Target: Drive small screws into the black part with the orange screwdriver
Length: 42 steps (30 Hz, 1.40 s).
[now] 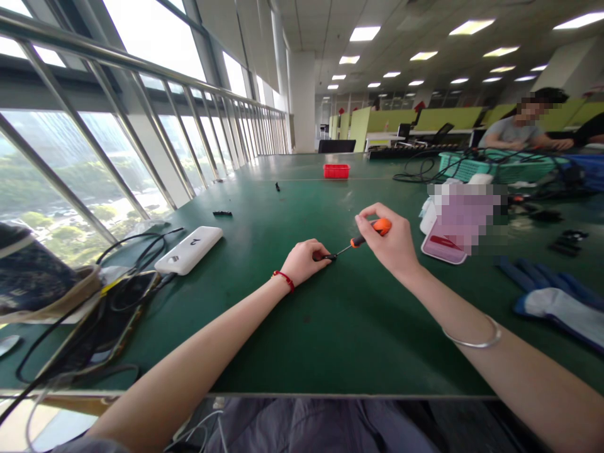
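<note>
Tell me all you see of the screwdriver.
The screwdriver has an orange and black handle, seemingly plastic, and a thin, metallic-looking shaft. The right hand grips the handle, partly hiding it. It slants down leftward over the table, its tip at a small black part in the left hand; exact contact is unclear.

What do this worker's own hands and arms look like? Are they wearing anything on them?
They are a person's hands, both ungloved, and no sleeve covers either forearm. On the left hand's side, a thin red bracelet circles the wrist. On the right hand's side, a slim, silver-coloured bangle sits farther up the forearm.
</note>
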Tool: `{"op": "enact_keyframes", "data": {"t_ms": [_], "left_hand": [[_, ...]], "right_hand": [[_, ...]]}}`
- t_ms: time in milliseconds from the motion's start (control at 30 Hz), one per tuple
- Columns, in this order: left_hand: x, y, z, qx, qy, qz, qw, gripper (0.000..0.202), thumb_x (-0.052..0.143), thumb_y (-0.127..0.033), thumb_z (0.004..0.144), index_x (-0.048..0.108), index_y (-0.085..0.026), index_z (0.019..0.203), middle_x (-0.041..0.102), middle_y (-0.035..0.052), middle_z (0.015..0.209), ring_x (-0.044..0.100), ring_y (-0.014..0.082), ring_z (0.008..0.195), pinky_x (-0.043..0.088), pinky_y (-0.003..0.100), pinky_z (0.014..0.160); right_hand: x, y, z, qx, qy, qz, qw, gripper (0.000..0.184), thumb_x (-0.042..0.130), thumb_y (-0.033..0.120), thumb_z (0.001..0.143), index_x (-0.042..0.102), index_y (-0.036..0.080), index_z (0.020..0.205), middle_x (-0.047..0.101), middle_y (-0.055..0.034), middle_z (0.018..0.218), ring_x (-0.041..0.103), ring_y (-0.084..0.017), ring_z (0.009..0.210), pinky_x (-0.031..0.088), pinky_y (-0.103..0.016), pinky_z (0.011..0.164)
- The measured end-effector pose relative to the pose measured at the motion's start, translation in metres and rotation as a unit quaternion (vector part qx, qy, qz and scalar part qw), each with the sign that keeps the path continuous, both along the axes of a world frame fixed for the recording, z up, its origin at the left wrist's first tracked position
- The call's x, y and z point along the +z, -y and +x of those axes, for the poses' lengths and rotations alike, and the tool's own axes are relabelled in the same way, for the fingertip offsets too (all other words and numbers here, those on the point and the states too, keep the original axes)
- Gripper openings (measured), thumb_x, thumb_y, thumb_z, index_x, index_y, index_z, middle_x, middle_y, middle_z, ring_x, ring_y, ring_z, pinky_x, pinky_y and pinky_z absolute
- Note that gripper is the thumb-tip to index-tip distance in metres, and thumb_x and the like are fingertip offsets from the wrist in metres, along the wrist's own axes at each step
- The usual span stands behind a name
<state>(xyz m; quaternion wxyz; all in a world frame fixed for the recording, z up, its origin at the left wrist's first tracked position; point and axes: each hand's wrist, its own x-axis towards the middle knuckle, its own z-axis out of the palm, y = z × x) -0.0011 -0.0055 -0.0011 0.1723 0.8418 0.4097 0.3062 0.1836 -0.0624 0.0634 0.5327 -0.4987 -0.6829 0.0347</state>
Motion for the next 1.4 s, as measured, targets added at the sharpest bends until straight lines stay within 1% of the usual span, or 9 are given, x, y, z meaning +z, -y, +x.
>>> {"op": "enact_keyframes", "data": {"t_ms": [200, 400, 600, 733, 833, 1033, 1133, 1233, 1400], "left_hand": [[-0.0004, -0.0002, 0.0001, 0.001, 0.002, -0.004, 1.0, 0.011, 0.065, -0.023, 0.073, 0.071, -0.016, 0.079, 0.061, 0.0021, 0.076, 0.056, 0.0116, 0.066, 0.048, 0.023, 0.062], [0.0008, 0.0012, 0.0003, 0.0, -0.003, 0.0, 1.0, 0.01, 0.065, -0.022, 0.073, 0.071, -0.016, 0.078, 0.061, 0.0018, 0.076, 0.056, 0.0113, 0.066, 0.048, 0.023, 0.063], [0.0015, 0.0013, 0.0003, -0.001, 0.0, 0.0, 1.0, 0.01, 0.065, -0.021, 0.073, 0.071, -0.015, 0.078, 0.06, 0.0019, 0.075, 0.055, 0.0114, 0.065, 0.048, 0.023, 0.062], [0.0009, 0.0006, -0.0002, -0.002, -0.002, 0.005, 1.0, 0.01, 0.065, -0.022, 0.073, 0.07, -0.015, 0.078, 0.061, 0.0021, 0.075, 0.055, 0.0115, 0.065, 0.048, 0.023, 0.063], [0.0004, 0.0002, -0.0003, -0.001, -0.002, 0.005, 1.0, 0.01, 0.066, -0.022, 0.073, 0.071, -0.016, 0.078, 0.061, 0.002, 0.075, 0.055, 0.0115, 0.066, 0.048, 0.023, 0.063], [0.0013, 0.0014, 0.0, 0.001, 0.002, -0.002, 1.0, 0.01, 0.065, -0.021, 0.073, 0.071, -0.015, 0.079, 0.06, 0.0021, 0.076, 0.055, 0.0114, 0.065, 0.047, 0.023, 0.062], [0.0023, 0.0022, -0.0001, -0.002, -0.002, 0.001, 1.0, 0.01, 0.065, -0.021, 0.073, 0.071, -0.016, 0.079, 0.06, 0.0019, 0.075, 0.055, 0.0113, 0.065, 0.047, 0.023, 0.062], [0.0024, 0.0021, 0.0001, -0.002, -0.004, 0.002, 1.0, 0.009, 0.065, -0.02, 0.073, 0.071, -0.016, 0.079, 0.06, 0.0017, 0.075, 0.055, 0.0111, 0.065, 0.047, 0.023, 0.062], [0.0019, 0.0016, 0.0003, 0.001, -0.002, -0.001, 1.0, 0.01, 0.066, -0.02, 0.073, 0.071, -0.016, 0.08, 0.061, 0.0018, 0.075, 0.055, 0.0111, 0.065, 0.047, 0.023, 0.062]], "right_hand": [[-0.0006, 0.0003, 0.0011, 0.024, 0.008, 0.02, 0.999, 0.033, 0.057, 0.029, 0.069, 0.048, 0.021, 0.1, 0.05, 0.0054, 0.061, 0.047, -0.012, 0.051, 0.036, -0.024, 0.053], [0.0003, 0.0004, -0.0004, -0.013, 0.013, -0.003, 1.0, 0.021, 0.053, 0.041, 0.077, 0.055, 0.021, 0.074, 0.049, 0.0033, 0.054, 0.047, -0.012, 0.051, 0.036, -0.025, 0.054], [-0.0006, -0.0004, 0.0016, 0.027, 0.001, 0.021, 0.999, 0.035, 0.058, 0.03, 0.069, 0.048, 0.022, 0.102, 0.052, 0.0051, 0.064, 0.046, -0.012, 0.051, 0.037, -0.024, 0.052], [-0.0009, -0.0014, 0.0012, -0.016, 0.004, -0.001, 1.0, 0.022, 0.058, 0.04, 0.074, 0.054, 0.021, 0.084, 0.047, 0.0053, 0.054, 0.046, -0.012, 0.05, 0.035, -0.025, 0.054], [-0.0011, -0.0018, 0.0009, 0.019, -0.002, -0.004, 1.0, 0.017, 0.055, 0.038, 0.077, 0.056, 0.02, 0.076, 0.046, 0.0043, 0.053, 0.045, -0.011, 0.05, 0.036, -0.025, 0.054], [-0.0029, -0.0034, 0.0024, 0.042, -0.008, 0.025, 0.999, 0.038, 0.059, 0.029, 0.069, 0.047, 0.021, 0.104, 0.053, 0.0045, 0.067, 0.047, -0.011, 0.053, 0.037, -0.024, 0.053], [-0.0015, -0.0014, 0.0008, -0.01, 0.006, 0.014, 1.0, 0.023, 0.059, 0.037, 0.072, 0.054, 0.021, 0.088, 0.048, 0.0053, 0.056, 0.046, -0.012, 0.05, 0.037, -0.025, 0.055], [-0.0003, 0.0005, -0.0008, 0.016, 0.001, 0.004, 1.0, 0.017, 0.055, 0.037, 0.076, 0.056, 0.02, 0.076, 0.048, 0.0041, 0.054, 0.045, -0.011, 0.05, 0.037, -0.025, 0.056], [-0.0028, -0.002, 0.0012, 0.064, -0.007, 0.035, 0.997, 0.036, 0.059, 0.027, 0.069, 0.049, 0.021, 0.103, 0.053, 0.004, 0.069, 0.047, -0.011, 0.054, 0.038, -0.024, 0.054]]}}
